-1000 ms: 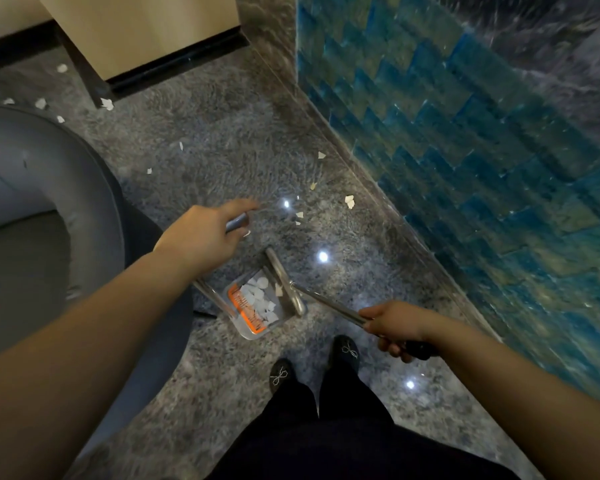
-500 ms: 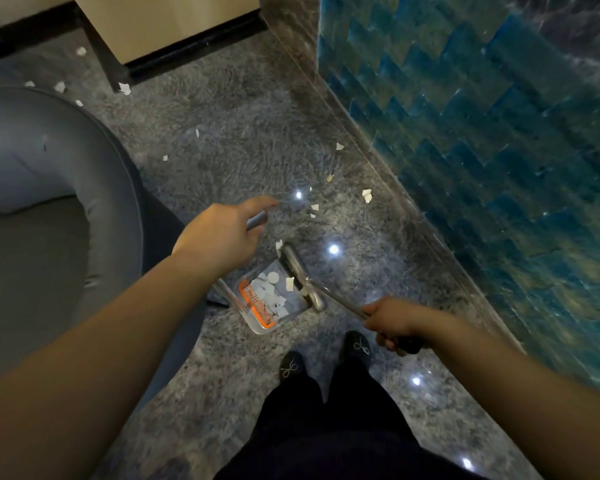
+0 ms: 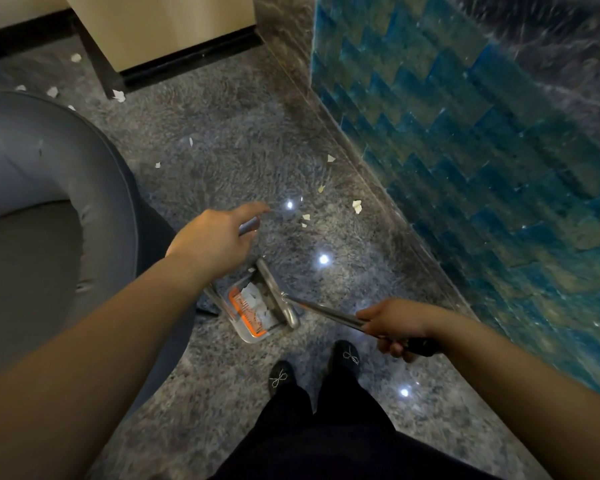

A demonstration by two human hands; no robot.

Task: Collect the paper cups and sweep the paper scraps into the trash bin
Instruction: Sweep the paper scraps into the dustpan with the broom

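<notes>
My left hand (image 3: 215, 242) grips the metal handle of a clear dustpan (image 3: 253, 311) with an orange edge. The pan sits on the grey floor and holds several white paper scraps. My right hand (image 3: 397, 323) grips the metal pole of a broom whose head (image 3: 278, 292) lies against the pan's mouth. Loose paper scraps (image 3: 356, 206) lie on the floor beyond the pan, near the wall base. More scraps (image 3: 118, 95) lie farther off by the cabinet. No paper cup or trash bin shows.
A grey rounded armchair (image 3: 49, 188) fills the left side. A blue tiled wall (image 3: 482, 150) runs along the right. A beige cabinet (image 3: 160, 26) with a dark plinth stands at the back. My two black shoes (image 3: 346, 355) stand just behind the pan.
The broom head has swept closer against the dustpan mouth and pushed scraps in. The view has shifted slightly; both hands keep their hold.
</notes>
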